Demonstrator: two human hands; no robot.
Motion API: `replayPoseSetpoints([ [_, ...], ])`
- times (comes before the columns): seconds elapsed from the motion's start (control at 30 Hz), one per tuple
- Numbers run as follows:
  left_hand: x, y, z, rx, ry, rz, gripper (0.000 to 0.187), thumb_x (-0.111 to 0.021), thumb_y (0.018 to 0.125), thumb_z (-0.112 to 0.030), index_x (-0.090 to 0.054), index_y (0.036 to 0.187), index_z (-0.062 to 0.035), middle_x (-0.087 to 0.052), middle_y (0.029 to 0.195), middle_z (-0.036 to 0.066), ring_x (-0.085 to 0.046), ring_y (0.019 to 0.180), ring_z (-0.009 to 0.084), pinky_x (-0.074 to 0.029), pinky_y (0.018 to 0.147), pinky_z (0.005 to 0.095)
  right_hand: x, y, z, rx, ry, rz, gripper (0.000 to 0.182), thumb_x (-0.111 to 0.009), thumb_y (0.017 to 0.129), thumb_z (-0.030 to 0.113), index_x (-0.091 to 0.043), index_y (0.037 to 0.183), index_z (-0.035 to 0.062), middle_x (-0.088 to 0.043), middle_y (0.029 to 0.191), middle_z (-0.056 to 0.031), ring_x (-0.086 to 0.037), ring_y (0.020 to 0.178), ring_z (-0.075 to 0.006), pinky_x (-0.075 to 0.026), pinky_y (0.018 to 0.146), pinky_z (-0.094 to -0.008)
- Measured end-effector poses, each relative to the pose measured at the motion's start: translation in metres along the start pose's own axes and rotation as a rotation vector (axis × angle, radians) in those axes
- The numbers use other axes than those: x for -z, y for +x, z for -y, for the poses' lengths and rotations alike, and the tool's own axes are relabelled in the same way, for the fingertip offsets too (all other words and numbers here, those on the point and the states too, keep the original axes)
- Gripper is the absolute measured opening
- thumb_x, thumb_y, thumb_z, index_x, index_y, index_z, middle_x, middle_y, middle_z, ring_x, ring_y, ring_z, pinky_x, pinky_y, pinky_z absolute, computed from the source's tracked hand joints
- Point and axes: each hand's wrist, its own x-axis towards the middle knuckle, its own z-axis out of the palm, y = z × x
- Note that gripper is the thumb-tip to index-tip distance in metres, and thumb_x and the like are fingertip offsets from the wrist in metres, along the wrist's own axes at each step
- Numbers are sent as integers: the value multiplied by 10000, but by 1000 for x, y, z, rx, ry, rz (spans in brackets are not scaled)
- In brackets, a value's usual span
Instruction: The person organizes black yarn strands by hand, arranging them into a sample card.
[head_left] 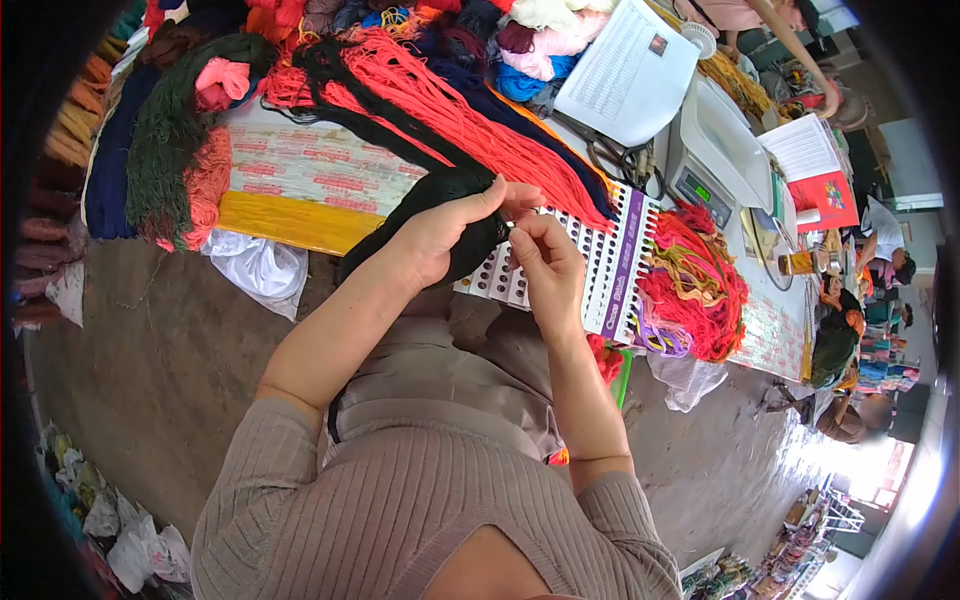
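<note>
Grey-brown floor (170,380) spreads below a long work table (330,170), its top covered with pale, red-printed sheeting, in a room full of coloured yarn. At the table's near edge, just before the person's body, a black yarn hank (480,250) is raised in both hands. The left hand (440,235) is gripping it, with the palm at its side and the thumb laid over the top. The right hand (550,260) has its thumb and forefinger closed in a pinch at the hank's edge; whether a strand is between them is too small to tell.

I judge that this hank is light, soft and limp, not fragile as a bundle, but its loose strands may easily slip and tangle. It seems best to hold the whole bundle around its middle, and to take single strands only with the fingertips.

Black strands go from the hank up across the coral yarn (480,125). Just beside the right hand lies a shade card (625,260) with punched holes and a purple band. Further out are multicoloured red yarn (695,290) and a digital scale (725,135).
</note>
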Motion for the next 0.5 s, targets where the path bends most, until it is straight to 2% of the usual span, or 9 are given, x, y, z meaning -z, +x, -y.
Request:
replayPoseSetpoints([
  [0.03,0,-1,1,-17,-19,-4,440,-436,944,-346,-529,1176,16,-563,1175,95,-506,1106,184,-379,969,331,1,-3,1,-1,-2,-6,79,-556,891,83,-560,901,4,-536,742,6,-498,646,-65,-395,588,-189],
  [0.1,-2,-4,-1,-38,-50,-11,445,-434,945,-347,-526,1174,23,-565,1167,110,-518,1090,196,-389,961,339,1,-8,2,-58,217,-28,86,-539,900,80,-552,881,-3,-545,786,-26,-496,641,-69,-402,593,-194],
  [0.13,-4,-7,-4,-44,-73,-27,449,-434,944,-350,-525,1174,25,-564,1169,116,-519,1091,200,-401,950,342,5,-11,6,-129,241,14,106,-497,928,110,-532,916,10,-570,810,-63,-527,646,-95,-390,584,-195],
  [0.17,-7,-11,-8,-50,-95,-43,453,-435,943,-354,-523,1173,27,-563,1170,122,-520,1092,205,-412,940,345,3,-12,9,-130,241,18,106,-497,928,110,-532,916,10,-570,810,-63,-527,646,-95,-390,584,-195],
  [0.2,-11,-14,-10,-47,-107,-95,455,-433,943,-366,-538,1163,19,-592,1069,98,-565,960,172,-465,833,301,0,-14,13,-172,441,24,116,-482,937,127,-518,928,17,-583,803,-77,-544,648,-111,-388,574,-199],
  [0.23,-10,-17,-12,-47,-108,-96,455,-433,943,-366,-538,1163,19,-592,1069,98,-565,960,172,-465,833,301,-1,-16,14,-212,639,27,126,-467,946,144,-505,940,24,-596,795,-91,-561,650,-127,-385,563,-202],
  [0.3,-8,-20,-15,-44,-2,-98,451,-428,946,-375,-556,1147,8,-584,932,51,-561,782,114,-471,716,240,0,-18,13,-225,661,34,137,-453,952,167,-481,945,33,-607,767,-103,-574,621,-152,-400,556,-214],
  [0.33,-13,-19,-14,-59,1,-167,439,-426,950,-369,-568,1137,2,-540,794,9,-501,641,71,-433,621,205,2,-19,9,-214,647,29,142,-451,953,173,-481,936,35,-603,744,-98,-568,598,-150,-403,550,-215],
  [0.5,-8,-22,-13,-103,24,-127,426,-427,952,-356,-570,1126,6,-518,714,-1,-479,601,62,-401,574,206,4,-23,7,-186,547,-1,166,-454,954,199,-485,904,43,-586,679,-75,-537,512,-134,-407,497,-207],
])
